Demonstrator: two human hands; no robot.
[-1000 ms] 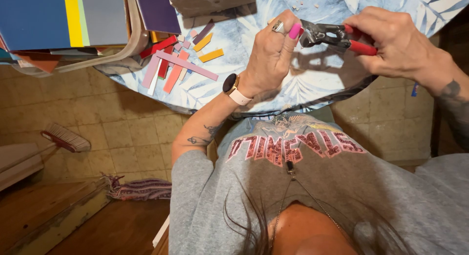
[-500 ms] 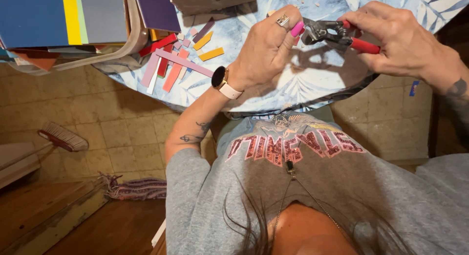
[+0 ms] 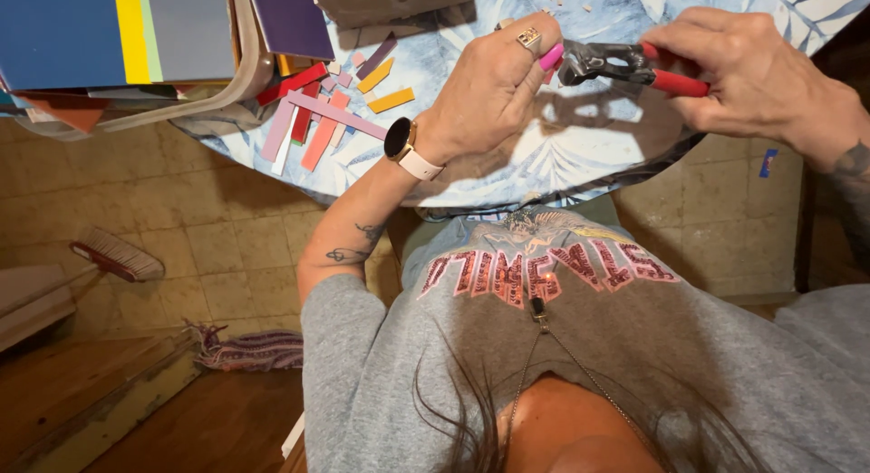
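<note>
Left hand pinching a small pink strip between thumb and fingers, feeding its end into the nippers. Right hand wrapped tight around the red handles, head of the tool right against the strip, just above the desk. Looks like the cutting step, bite lined up but seemingly not yet made. Next move probably calls for a firm squeeze from the right and a steady pinch from the left. Loose coloured strips lying off beyond the left wrist, stacked coloured sheets farther out.
</note>
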